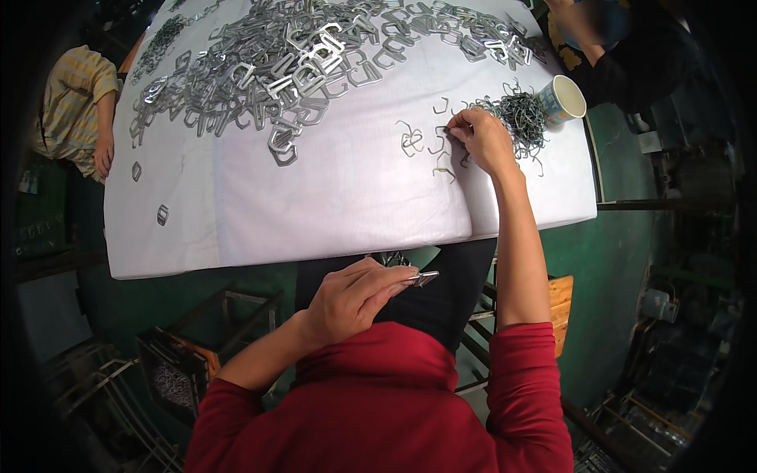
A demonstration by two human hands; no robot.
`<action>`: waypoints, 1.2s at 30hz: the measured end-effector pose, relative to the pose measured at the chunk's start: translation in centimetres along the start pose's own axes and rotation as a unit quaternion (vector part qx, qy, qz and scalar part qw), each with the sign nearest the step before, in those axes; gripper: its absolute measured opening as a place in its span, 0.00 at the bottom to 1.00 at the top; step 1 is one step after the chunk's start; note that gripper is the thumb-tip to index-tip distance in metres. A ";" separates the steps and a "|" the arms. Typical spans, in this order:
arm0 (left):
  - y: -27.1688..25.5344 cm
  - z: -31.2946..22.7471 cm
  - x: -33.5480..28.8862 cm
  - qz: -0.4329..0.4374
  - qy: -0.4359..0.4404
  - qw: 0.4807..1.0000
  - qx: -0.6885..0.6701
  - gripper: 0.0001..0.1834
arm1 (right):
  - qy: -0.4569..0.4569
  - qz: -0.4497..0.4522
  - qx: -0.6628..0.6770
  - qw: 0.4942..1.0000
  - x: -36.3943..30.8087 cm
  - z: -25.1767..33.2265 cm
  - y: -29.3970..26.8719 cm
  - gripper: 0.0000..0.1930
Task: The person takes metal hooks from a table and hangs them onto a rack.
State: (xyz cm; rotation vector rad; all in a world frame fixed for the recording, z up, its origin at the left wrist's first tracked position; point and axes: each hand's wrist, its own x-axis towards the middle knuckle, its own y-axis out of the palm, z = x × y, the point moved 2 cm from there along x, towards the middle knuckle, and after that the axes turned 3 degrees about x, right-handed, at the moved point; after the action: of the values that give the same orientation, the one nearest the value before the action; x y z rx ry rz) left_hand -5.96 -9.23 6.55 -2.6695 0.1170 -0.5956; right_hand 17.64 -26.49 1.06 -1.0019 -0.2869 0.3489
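My left hand (352, 295) is over my lap, just off the near table edge, its fingers closed around a flat silver metal buckle (426, 278). Only the buckle's end sticks out past the fingertips. On the white-covered table (331, 209), my right hand (486, 140) reaches in beside a heap of dark wire hooks (522, 117). Its thumb and forefinger pinch together at a small wire hook, partly hidden by the fingertips. Several loose wire hooks (412, 140) lie spread to the left of that hand.
A big pile of silver buckles (307, 67) covers the far part of the table; two single buckles (162, 214) lie near the left edge. A paper cup (564, 100) rests tipped by the hooks. One person (79, 110) is at the left, another (631, 63) at the far right.
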 end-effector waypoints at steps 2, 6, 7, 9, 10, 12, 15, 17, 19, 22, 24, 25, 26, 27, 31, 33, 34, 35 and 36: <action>0.0 0.0 0.0 -0.006 -0.010 1.000 -0.011 0.13 | -0.029 0.063 -0.006 0.998 0.0 0.6 0.1 0.05; 0.1 0.0 0.1 -0.005 -0.009 1.000 -0.020 0.13 | -0.114 0.103 -0.040 0.987 -0.8 1.1 1.3 0.05; 0.0 0.0 0.1 -0.007 -0.006 1.000 -0.016 0.13 | -0.131 0.086 -0.046 0.987 -0.9 1.1 1.5 0.05; 0.0 0.0 0.1 -0.009 0.002 1.000 -0.014 0.14 | -0.143 0.041 0.001 0.989 -1.3 1.3 1.1 0.05; 0.0 -0.1 0.2 -0.009 0.010 1.000 -0.013 0.15 | -0.050 0.029 0.124 0.991 -1.8 1.0 0.7 0.05; 0.0 0.0 0.0 -0.024 0.007 1.000 -0.012 0.14 | 0.088 0.027 0.391 0.916 -3.2 2.0 0.2 0.03; -0.1 0.2 -0.4 -0.041 -0.005 0.999 -0.012 0.13 | 0.109 -0.006 0.558 0.823 -8.1 6.2 -2.4 0.08; -0.1 0.5 -0.7 -0.042 -0.017 0.999 -0.013 0.12 | 0.114 -0.019 0.634 0.764 -12.2 8.7 -3.8 0.11; 0.1 0.5 -0.7 -0.038 -0.001 0.999 -0.014 0.12 | 0.113 -0.066 0.643 0.754 -16.0 10.6 -4.8 0.12; 0.2 0.3 -0.5 -0.039 0.006 0.999 -0.013 0.13 | 0.112 -0.099 0.647 0.748 -18.7 12.1 -4.4 0.11; 0.3 0.2 -0.6 -0.043 0.010 0.999 -0.009 0.13 | 0.117 -0.133 0.628 0.758 -19.2 12.7 -3.7 0.11; 0.4 0.2 -0.8 -0.044 0.010 0.999 -0.022 0.13 | 0.116 -0.133 0.628 0.758 -19.3 12.8 -3.4 0.11; 0.1 0.3 -0.9 -0.047 0.008 0.999 -0.027 0.14 | 0.092 -0.152 0.618 0.766 -19.1 13.0 -2.9 0.11; 0.1 0.2 -1.0 -0.051 0.007 0.999 -0.017 0.14 | 0.068 -0.170 0.607 0.773 -18.9 13.3 -2.6 0.11; -0.7 0.7 -0.8 -0.053 0.061 0.995 -0.051 0.11 | -0.019 -0.239 0.565 0.789 -20.0 13.7 -2.6 0.13; -2.6 2.6 0.5 -0.072 0.028 0.994 0.073 0.10 | -0.023 -0.255 0.567 0.783 -20.4 13.7 -2.3 0.14; -3.8 4.3 1.2 -0.121 -0.045 0.985 0.111 0.10 | -0.019 -0.265 0.557 0.787 -20.5 14.0 -2.3 0.14; -5.0 6.5 2.0 -0.169 -0.115 0.968 0.148 0.11 | -0.016 -0.276 0.547 0.790 -20.6 14.0 -2.2 0.14; -6.6 9.1 2.3 -0.192 -0.128 0.939 0.254 0.11 | -0.021 -0.273 0.551 0.788 -20.6 14.1 -2.2 0.14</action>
State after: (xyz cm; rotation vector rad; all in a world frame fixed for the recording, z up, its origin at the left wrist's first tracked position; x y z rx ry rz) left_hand -0.03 -0.27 2.51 -2.2355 -0.5664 -0.3221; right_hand -6.26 -25.24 8.57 0.2736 -0.3311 -0.0348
